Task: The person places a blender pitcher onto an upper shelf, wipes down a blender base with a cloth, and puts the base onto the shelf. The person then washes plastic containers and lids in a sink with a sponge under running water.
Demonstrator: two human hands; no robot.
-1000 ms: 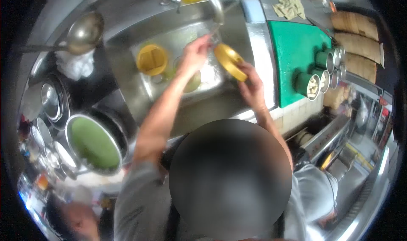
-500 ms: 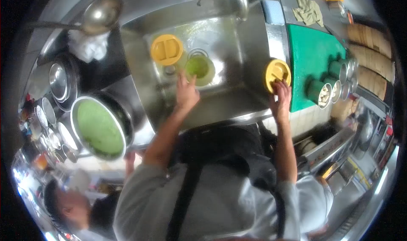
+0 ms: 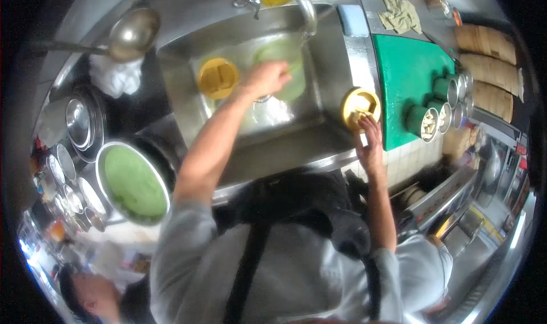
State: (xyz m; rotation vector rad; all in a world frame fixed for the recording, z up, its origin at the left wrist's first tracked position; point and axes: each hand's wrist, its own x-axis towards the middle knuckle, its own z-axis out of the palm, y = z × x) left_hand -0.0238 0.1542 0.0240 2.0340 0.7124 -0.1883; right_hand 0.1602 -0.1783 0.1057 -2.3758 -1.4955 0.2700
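Note:
My left hand [image 3: 266,80] is inside the steel sink [image 3: 250,153], its fingers closed at the rim of a translucent container [image 3: 292,87] with a green tint. Motion smears both the hand and the container, which is under the tap [image 3: 309,16]. Left of it on the sink floor rests a round yellow lid [image 3: 219,78] with a bar across it. At the sink's right edge, the fingers of my right hand [image 3: 370,141] are bent over the near rim of a second yellow lid [image 3: 362,104]. Something small and pale shows by the fingertips; what it is I cannot make out.
A green cutting board [image 3: 399,79] lies to the right, with several metal cups [image 3: 427,123] of pale pieces. A big pot [image 3: 134,181] of green liquid stands at left, below a large ladle [image 3: 134,34]. Another person [image 3: 94,292] is at lower left.
My left hand has moved up and right across the sink with the green-tinted container, toward the tap. My right hand stays at the yellow lid. The whole view has shifted slightly.

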